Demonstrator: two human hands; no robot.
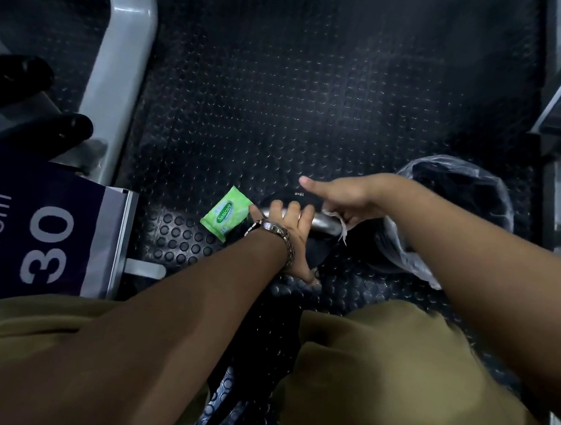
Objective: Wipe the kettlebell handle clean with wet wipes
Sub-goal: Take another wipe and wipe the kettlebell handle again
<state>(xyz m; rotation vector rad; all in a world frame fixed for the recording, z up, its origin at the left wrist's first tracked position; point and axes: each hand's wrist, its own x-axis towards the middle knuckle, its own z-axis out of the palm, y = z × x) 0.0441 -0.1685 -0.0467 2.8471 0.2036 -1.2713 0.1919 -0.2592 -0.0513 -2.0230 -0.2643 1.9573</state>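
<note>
Centre of frame: left hand [294, 237] fingers clenched round the shiny steel kettlebell handle [323, 220], right hand [346, 195] pinching a crumpled white wet wipe [333, 214] against it. With such a loose pinch, I reckon it drops onto the studded black rubber floor [282, 109].

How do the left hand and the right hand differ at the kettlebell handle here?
The left hand curls bare fingers over the kettlebell handle; the right hand holds a white wet wipe against it. The left wrist wears a wristwatch; the right wrist is bare. The right hand's index finger points straight out; the left hand's fingers all bend. Both are at the handle.
</note>
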